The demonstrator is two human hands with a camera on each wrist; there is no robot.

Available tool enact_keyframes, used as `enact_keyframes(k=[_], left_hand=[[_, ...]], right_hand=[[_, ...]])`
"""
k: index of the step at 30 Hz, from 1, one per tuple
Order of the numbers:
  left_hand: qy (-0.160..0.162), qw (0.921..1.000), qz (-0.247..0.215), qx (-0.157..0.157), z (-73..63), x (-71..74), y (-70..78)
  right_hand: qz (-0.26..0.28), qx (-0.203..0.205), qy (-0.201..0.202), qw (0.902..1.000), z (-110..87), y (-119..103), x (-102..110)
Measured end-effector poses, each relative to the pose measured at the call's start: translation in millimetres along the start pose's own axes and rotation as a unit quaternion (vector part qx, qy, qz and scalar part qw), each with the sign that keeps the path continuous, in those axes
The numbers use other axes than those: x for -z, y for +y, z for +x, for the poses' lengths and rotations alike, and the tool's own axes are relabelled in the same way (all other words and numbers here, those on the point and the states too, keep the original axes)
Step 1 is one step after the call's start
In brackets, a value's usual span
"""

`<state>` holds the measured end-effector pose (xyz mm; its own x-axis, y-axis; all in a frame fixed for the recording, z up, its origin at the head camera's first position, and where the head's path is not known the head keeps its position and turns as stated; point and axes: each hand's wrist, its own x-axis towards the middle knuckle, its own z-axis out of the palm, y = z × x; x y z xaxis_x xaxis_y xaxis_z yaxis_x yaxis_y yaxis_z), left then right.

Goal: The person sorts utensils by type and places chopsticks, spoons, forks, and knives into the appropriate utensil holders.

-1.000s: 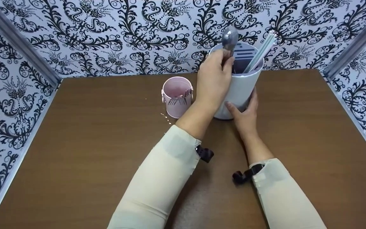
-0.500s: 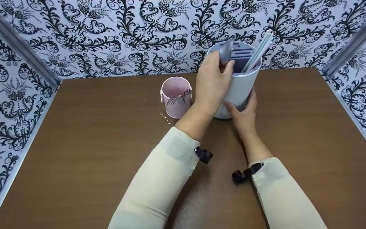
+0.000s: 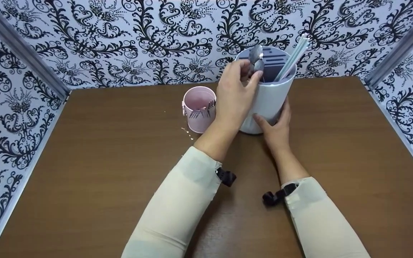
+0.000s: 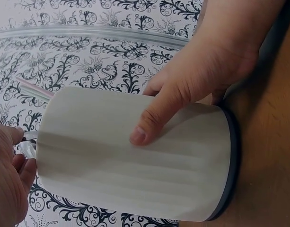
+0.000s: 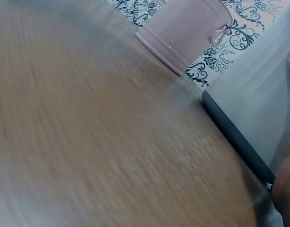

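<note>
My left hand [image 3: 236,91] is at the rim of a tall white utensil holder [image 3: 265,104], fingers curled about the metal spoons [image 3: 256,54] with their bowls up at its near left side. In the left wrist view the spoons [image 4: 27,147] show between the finger and thumb tips. My right hand [image 3: 277,129] grips the holder low down, its thumb [image 4: 141,135] across the wall; the holder leans slightly to the right. The spoon handles are hidden inside.
Pale chopsticks or straws [image 3: 294,59] stick out of the holder's right side. Left of it stands a pink pail [image 3: 200,122] with fork-like prongs at its near wall. White specks [image 3: 188,134] lie by it on the brown table [image 3: 120,172]. Patterned walls [image 3: 138,43] enclose the back and sides.
The spoon in my left hand has gone down into the holder, its bowl now close over the rim beside another spoon. That hand has shifted slightly left; the right hand keeps its grip.
</note>
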<state>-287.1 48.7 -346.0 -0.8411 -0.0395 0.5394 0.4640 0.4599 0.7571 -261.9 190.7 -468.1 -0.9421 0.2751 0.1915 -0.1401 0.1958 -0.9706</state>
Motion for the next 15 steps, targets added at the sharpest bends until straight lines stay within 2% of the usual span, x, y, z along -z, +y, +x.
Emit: enact_keyframes(k=[8, 15], left_hand=[[-0.003, 1.0, 0.004, -0.006, -8.1, 4.6, 1.0], [-0.026, 0.9992, 0.03, -0.006, -20.5, 9.8, 3.4]], right_hand=[[-0.007, 0.006, 0.003, 1.0, 0.4, -0.3, 0.5], [-0.006, 0.013, 0.009, 0.9999, 13.3, 36.5, 3.2]])
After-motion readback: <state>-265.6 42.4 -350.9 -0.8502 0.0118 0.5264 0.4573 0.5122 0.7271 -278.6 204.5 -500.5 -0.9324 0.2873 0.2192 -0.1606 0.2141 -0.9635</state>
